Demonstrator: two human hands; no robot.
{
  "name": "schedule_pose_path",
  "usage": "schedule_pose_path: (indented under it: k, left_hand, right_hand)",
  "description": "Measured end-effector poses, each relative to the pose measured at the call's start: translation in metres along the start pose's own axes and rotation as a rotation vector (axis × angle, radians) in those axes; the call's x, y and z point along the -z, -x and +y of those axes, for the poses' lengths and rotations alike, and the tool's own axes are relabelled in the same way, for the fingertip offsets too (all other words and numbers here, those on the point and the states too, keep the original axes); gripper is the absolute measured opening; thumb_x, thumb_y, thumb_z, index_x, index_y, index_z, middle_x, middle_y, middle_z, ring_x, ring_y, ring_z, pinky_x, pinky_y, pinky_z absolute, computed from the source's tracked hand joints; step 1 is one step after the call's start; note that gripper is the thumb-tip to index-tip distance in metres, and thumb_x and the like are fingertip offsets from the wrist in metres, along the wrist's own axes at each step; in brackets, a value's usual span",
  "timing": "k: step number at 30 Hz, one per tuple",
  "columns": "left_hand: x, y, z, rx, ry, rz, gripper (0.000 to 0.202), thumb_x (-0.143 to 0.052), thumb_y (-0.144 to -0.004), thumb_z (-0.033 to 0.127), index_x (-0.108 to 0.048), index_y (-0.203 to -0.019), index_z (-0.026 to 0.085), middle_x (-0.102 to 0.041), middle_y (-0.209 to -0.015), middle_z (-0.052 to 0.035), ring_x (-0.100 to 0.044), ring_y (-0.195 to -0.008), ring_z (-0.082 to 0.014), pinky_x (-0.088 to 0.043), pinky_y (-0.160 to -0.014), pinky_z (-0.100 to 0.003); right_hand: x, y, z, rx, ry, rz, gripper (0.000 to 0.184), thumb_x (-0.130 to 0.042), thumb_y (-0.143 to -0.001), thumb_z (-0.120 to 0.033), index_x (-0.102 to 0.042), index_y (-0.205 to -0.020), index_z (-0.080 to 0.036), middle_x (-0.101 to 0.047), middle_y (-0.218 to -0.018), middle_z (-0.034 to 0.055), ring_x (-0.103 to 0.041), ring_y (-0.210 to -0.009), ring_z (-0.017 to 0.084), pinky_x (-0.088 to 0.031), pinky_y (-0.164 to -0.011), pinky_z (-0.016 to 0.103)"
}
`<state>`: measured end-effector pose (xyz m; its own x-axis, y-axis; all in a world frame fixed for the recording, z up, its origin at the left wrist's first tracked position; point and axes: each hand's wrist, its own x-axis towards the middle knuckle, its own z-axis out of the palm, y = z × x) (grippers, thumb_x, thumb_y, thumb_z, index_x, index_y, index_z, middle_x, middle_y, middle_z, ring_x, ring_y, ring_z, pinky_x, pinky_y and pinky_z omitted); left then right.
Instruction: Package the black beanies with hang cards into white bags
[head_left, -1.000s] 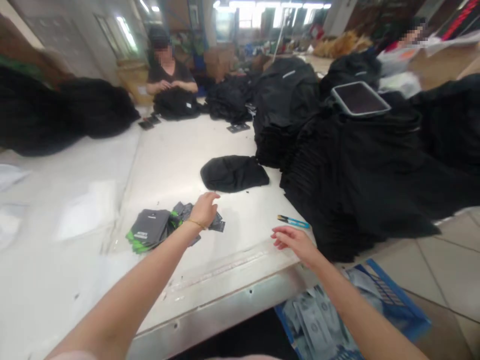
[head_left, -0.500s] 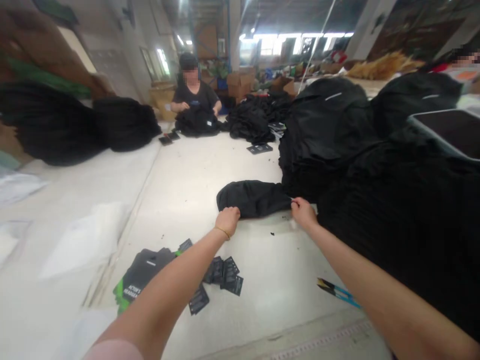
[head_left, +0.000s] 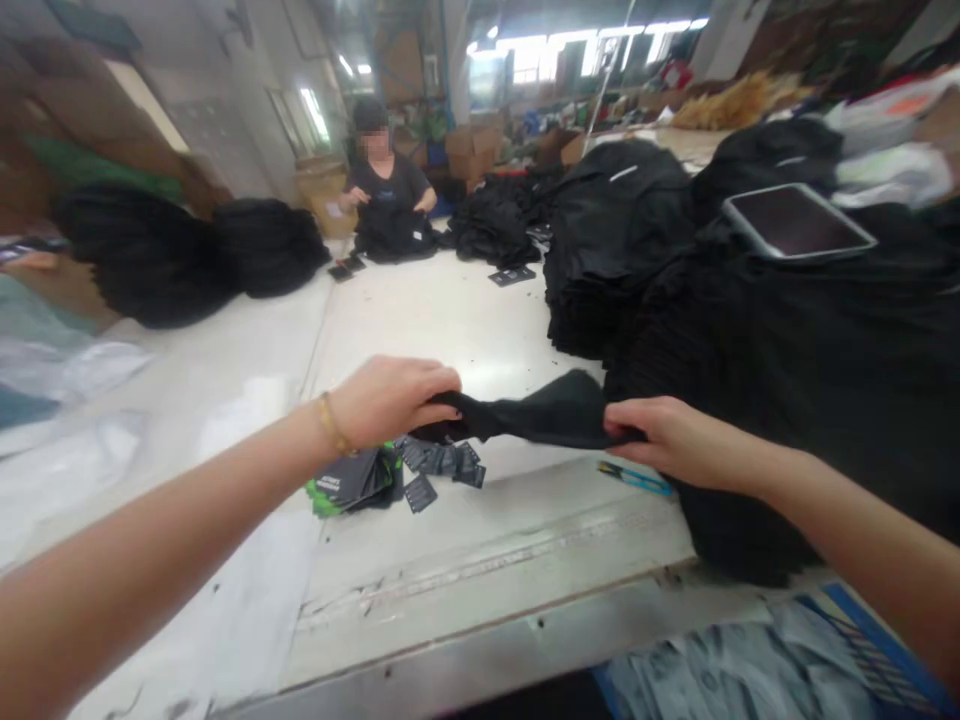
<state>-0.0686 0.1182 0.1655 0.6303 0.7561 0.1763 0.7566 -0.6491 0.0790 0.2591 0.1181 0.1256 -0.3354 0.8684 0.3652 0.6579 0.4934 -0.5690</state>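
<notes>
A piece of black cloth [head_left: 536, 412] stretches between my two hands above the white table [head_left: 405, 330]; its exact kind cannot be made out. My left hand [head_left: 397, 400] pinches the cloth's left end between thumb and fingers. At the other end, my right hand [head_left: 656, 435] grips a bunched edge. Dark printed cards with green edges [head_left: 356, 480] lie in a pile below my left hand, and small black tags [head_left: 442, 460] are scattered beside them. Blue-handled thread snips [head_left: 636, 478] rest on the table just under my right hand.
Tall stacks of black cloth [head_left: 622, 230] stand on the right, with a phone [head_left: 799, 222] on top. More black stacks [head_left: 270, 245] are at the back left. Across the table a person [head_left: 388, 190] handles black cloth. White plastic sheets [head_left: 247, 420] cover the left side.
The cloth, lying on the table before, is now lifted and pulled taut between my hands, nearer to me. My view has shifted, showing the table's front edge.
</notes>
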Motion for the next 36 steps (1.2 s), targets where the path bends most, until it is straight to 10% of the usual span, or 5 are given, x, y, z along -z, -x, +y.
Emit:
schedule_pose_path:
  k: [8,11,18,29,36]
  left_hand:
    - [-0.016,0.132,0.068,0.23,0.227,0.024,0.029,-0.051,-0.08,0.046,-0.059,-0.075,0.019,-0.06,-0.071,0.0012,-0.054,-0.065,-0.0111,-0.041,-0.06,-0.021]
    - [-0.008,0.148,0.072,0.241,0.336,-0.147,0.03,-0.052,-0.079,0.046,-0.058,-0.068,0.019,-0.058,-0.063,0.0029,-0.051,-0.058,-0.0101,-0.039,-0.055,-0.02]
    - [0.015,0.177,0.069,0.313,0.189,-0.005,0.03,-0.056,-0.074,0.049,-0.061,-0.085,0.023,-0.06,-0.074,0.0011,-0.054,-0.066,-0.0136,-0.04,-0.06,-0.024]
    - [-0.14,0.302,0.11,0.285,0.123,-0.204,0.004,-0.056,-0.079,0.021,-0.056,-0.083,0.021,-0.062,-0.092,-0.0006,-0.052,-0.105,-0.0182,-0.028,-0.101,-0.039]
    - [-0.135,0.318,0.094,0.611,0.096,-0.124,0.02,-0.045,-0.085,0.038,-0.056,-0.088,0.021,-0.064,-0.079,-0.0031,-0.058,-0.079,-0.02,-0.043,-0.072,-0.031]
  right_hand:
    - [0.009,0.118,-0.06,-0.095,-0.073,-0.453,0.022,-0.053,-0.078,-0.039,-0.061,-0.079,-0.019,-0.058,-0.115,0.0092,-0.053,-0.103,0.025,-0.045,-0.085,0.035]
    - [0.0,0.121,-0.067,-0.159,-0.162,-0.535,0.023,-0.056,-0.074,-0.042,-0.061,-0.076,-0.019,-0.065,-0.082,0.0043,-0.06,-0.073,0.019,-0.05,-0.06,0.028]
    - [-0.01,0.11,-0.079,-0.027,-0.148,0.113,0.034,-0.066,-0.062,-0.039,-0.061,-0.092,-0.024,-0.064,-0.077,0.0012,-0.059,-0.066,0.019,-0.049,-0.059,0.032]
    - [-0.134,0.254,-0.04,-0.166,-0.174,-0.263,0.013,-0.056,-0.069,-0.028,-0.066,-0.077,-0.025,-0.069,-0.079,0.0039,-0.064,-0.076,0.023,-0.051,-0.07,0.036]
    - [-0.123,0.237,-0.041,-0.532,-0.374,-0.073,0.022,-0.063,-0.062,-0.037,-0.062,-0.08,-0.023,-0.066,-0.067,0.0008,-0.062,-0.064,0.021,-0.052,-0.06,0.032]
